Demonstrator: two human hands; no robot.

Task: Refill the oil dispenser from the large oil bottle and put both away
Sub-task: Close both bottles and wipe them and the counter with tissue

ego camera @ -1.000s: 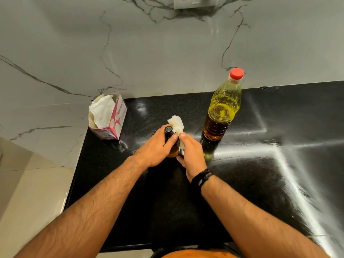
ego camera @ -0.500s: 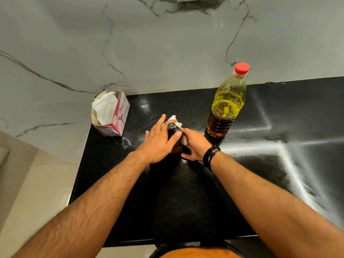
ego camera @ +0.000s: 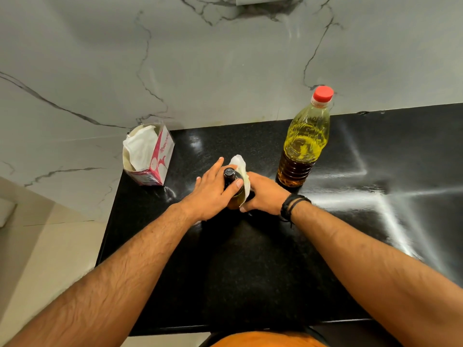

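On the glossy black stone countertop [ego camera: 263, 259], near its middle: small dark glass oil dispenser [ego camera: 231, 182], upright, with the left hand [ego camera: 213, 194] on its left side and the right hand [ego camera: 265, 194] on its right, a crumpled white paper tissue [ego camera: 241, 166] between dispenser and right hand. Right of and slightly behind the dispenser, well apart from the hands: large clear plastic oil bottle with red cap [ego camera: 304, 144], upright. At the counter's back left corner, against the veined grey marble wall [ego camera: 225, 71]: opened pink-and-white cardboard tissue box [ego camera: 152, 159].

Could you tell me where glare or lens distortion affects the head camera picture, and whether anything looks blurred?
Head view: bright streaks of glare cross the black counter on its right side, beside the oil bottle; the wide lens bows the counter's back edge and stretches both forearms; the left hand, right hand and tissue box look sharp, without motion blur.
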